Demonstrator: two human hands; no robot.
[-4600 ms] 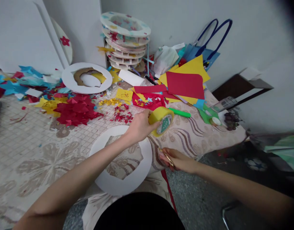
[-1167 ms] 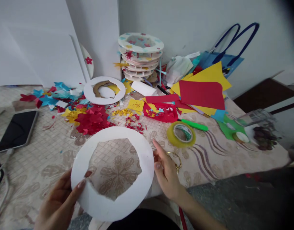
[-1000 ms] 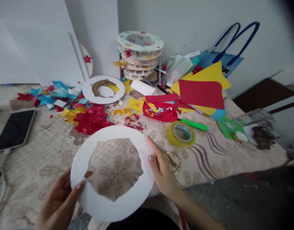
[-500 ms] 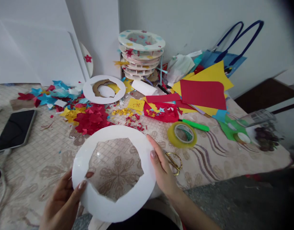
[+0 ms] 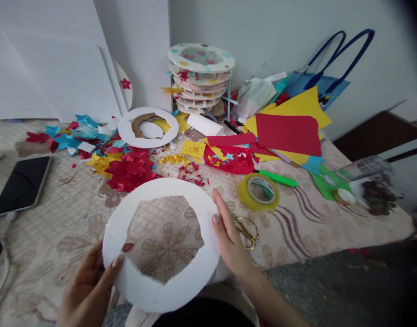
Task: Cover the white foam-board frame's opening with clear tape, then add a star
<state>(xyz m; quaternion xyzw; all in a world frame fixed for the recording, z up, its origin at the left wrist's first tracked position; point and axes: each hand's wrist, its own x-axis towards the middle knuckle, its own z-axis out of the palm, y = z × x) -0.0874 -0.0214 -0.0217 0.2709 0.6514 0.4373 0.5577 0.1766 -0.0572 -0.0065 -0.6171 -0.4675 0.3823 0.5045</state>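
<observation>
Held item: white ring (image 5: 164,186), a flat disc with a rough-cut opening. It is raised and tilted over the near edge of the tablecloth (image 5: 51,231), whose pattern shows through the opening.
Left hand (image 5: 87,284): clamped on the ring's lower left rim, thumb on the front at the inner edge, fingers behind.
Right hand (image 5: 230,238): fingers stretched along the ring's right rim and touching it. The thumb is hidden, so I cannot tell whether it grips.
Beside right hand: gold scissors (image 5: 247,229) lying flat, just right of the fingers.
Tape roll (image 5: 258,191): yellow, lying flat beyond the scissors, with a green-and-white label inside its core.
Green marker (image 5: 278,179): just behind the tape roll.
Second ring (image 5: 148,127): flat on the cloth farther back. Its opening holds a brown card piece and a white offcut.
Ring stack (image 5: 200,77): decorated rings piled against the wall.
Blue bag (image 5: 317,81): upright at the wall with its handles up. Contents are hidden behind the yellow sheet (image 5: 296,106) and red sheet (image 5: 288,134).
White plastic bag (image 5: 254,93): crumpled left of the blue bag, contents not legible.
Clear container (image 5: 365,167): at the far right edge, contents unclear. A heap of dark bits (image 5: 376,197) lies just in front of it.
Red cutouts (image 5: 131,169): loose heap behind the held ring.
Phone (image 5: 22,184): face up at the far left.
</observation>
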